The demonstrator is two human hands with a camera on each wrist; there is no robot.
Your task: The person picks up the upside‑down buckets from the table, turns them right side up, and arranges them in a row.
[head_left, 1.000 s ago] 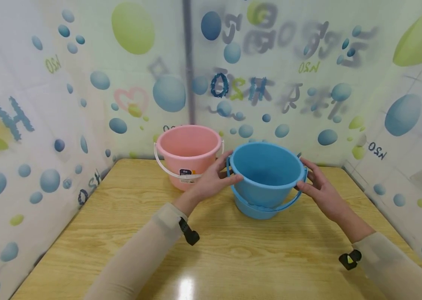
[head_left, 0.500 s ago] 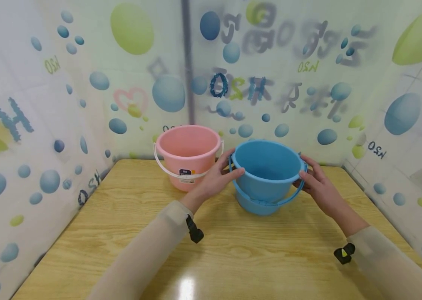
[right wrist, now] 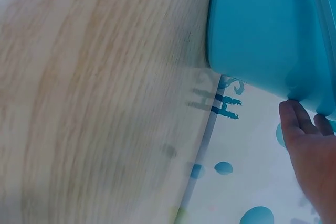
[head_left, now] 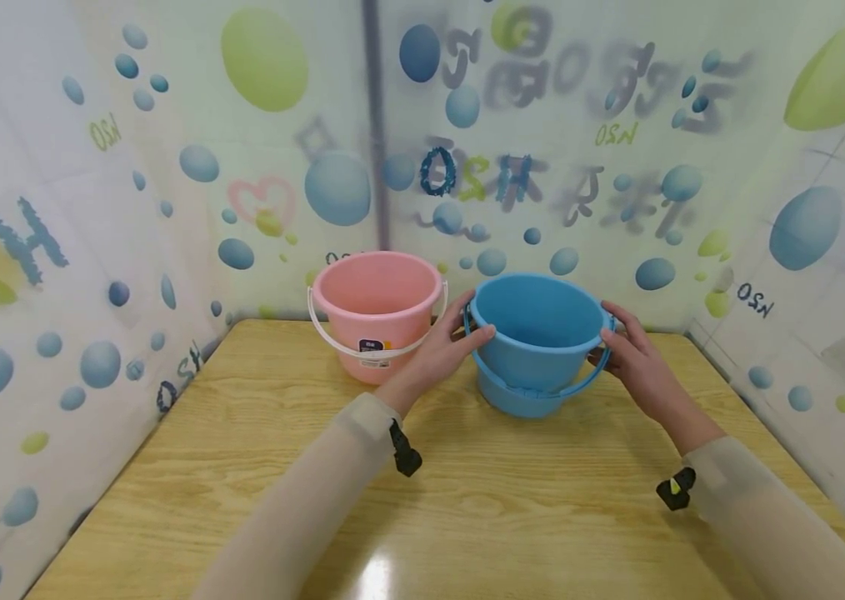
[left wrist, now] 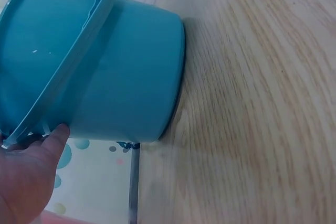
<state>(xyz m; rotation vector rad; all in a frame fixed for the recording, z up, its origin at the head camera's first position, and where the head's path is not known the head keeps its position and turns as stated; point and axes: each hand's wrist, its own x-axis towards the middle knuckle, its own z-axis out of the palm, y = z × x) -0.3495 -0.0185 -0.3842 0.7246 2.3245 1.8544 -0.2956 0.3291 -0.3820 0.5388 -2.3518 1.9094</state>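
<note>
A blue bucket (head_left: 535, 367) stands upright toward the back right in the head view, its blue handle hanging down in front. My left hand (head_left: 441, 348) holds its left side near the rim, thumb on the front and fingers round behind. On the opposite side my right hand (head_left: 642, 367) grips below the rim, with its fingertips (right wrist: 292, 109) against the wall in the right wrist view. The left wrist view has the bucket's base right at the tabletop. Just left of my left hand stands a pink bucket (head_left: 370, 333) with a white handle and a dark label.
Both buckets are on a wooden table (head_left: 512, 517). A pale curtain (head_left: 580, 150) printed with blue and green dots closes off the back, and similar patterned sheets line the left and right sides.
Both hands have shifted the blue bucket away from me, toward the back of the table, and slightly right. The pink bucket stays where it was.
</note>
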